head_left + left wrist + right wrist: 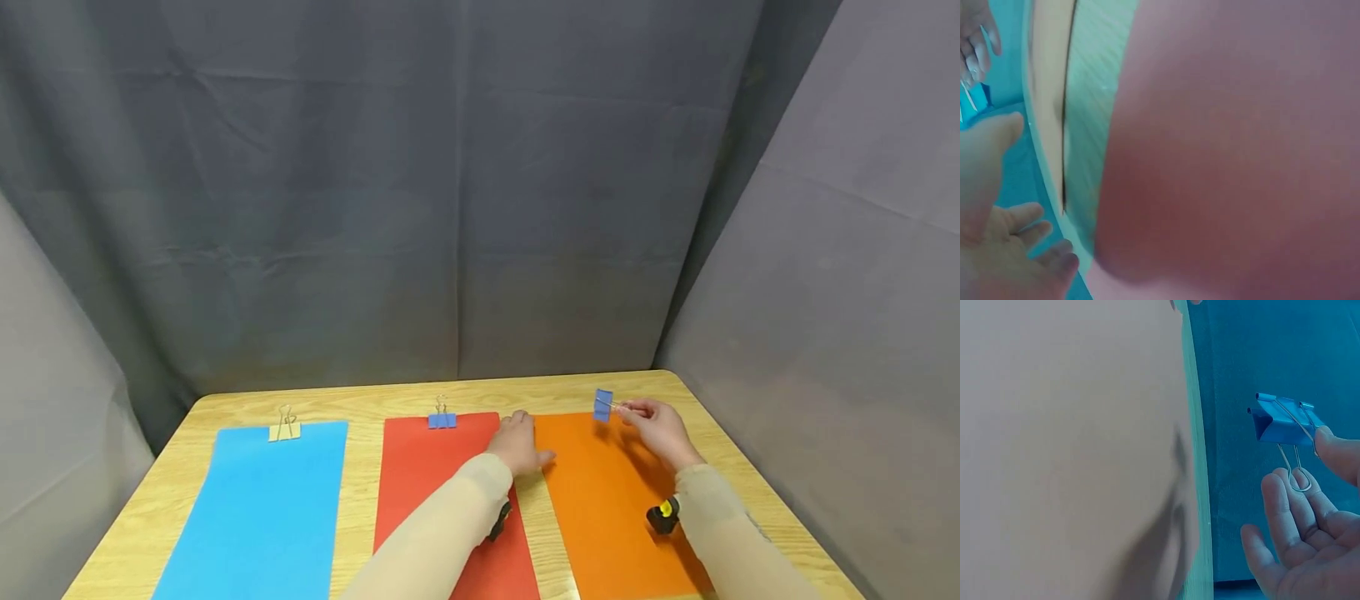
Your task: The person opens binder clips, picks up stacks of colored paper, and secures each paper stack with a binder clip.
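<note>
My right hand [662, 433] pinches a blue binder clip [602, 406] by its wire handles, above the top edge of an orange sheet [600, 517]. In the right wrist view, the thumb presses one handle of the clip [1288, 423] while fingers meet the other, and no paper shows in its mouth. Over the gap between the orange sheet and a red sheet [420, 467], near their top corners, my left hand [516, 444] has its thumb and fingers spread, holding nothing. Whether it touches the paper, I cannot tell.
A second blue binder clip [442, 421] sits on the red sheet's top edge. To the left, a yellow binder clip [285, 432] is on the top edge of a blue sheet [262, 508]. Grey cloth [337, 208] hangs behind the wooden table [360, 500].
</note>
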Demonstrator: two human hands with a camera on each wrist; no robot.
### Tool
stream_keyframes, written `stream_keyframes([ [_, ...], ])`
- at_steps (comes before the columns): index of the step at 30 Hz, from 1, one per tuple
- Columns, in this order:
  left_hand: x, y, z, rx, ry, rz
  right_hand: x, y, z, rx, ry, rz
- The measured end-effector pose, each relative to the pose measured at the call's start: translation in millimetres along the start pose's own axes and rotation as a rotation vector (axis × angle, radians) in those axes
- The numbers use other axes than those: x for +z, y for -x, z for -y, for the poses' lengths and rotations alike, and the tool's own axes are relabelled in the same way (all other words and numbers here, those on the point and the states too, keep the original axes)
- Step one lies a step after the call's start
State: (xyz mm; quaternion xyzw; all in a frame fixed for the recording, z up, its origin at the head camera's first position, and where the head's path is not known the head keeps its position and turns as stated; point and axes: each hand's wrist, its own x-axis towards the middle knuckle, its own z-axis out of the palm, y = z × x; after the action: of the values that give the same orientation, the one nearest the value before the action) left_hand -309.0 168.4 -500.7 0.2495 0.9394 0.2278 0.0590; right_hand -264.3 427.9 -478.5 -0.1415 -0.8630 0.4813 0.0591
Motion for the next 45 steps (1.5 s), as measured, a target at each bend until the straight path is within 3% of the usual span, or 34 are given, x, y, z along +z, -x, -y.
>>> stream_keyframes([
  [4,0.1,-1.7,-0.7,-0.001,0.018,0.035,-3,0.8,-5,0.026,-0.037,-0.008],
  [12,22.7,-22.9,13.7,0.001,-0.010,0.024,-6,3.2,-13,0.050,-0.066,-0.017],
  [22,20.8,-21.8,10.8,0.018,-0.109,0.020,-5,2.5,-13,0.040,-0.068,-0.029],
  [33,15.7,-22.4,0.7,-0.027,-0.165,0.058,-6,3.2,-15,0.015,-0.051,-0.028],
  [38,13.1,-23.3,-0.5,-0.047,-0.135,0.073,-5,4.0,-16,0.009,-0.041,-0.030],
  [45,10.3,-25.1,0.2,-0.050,0.050,0.036,-4,3.3,-17,0.004,-0.018,-0.031],
])
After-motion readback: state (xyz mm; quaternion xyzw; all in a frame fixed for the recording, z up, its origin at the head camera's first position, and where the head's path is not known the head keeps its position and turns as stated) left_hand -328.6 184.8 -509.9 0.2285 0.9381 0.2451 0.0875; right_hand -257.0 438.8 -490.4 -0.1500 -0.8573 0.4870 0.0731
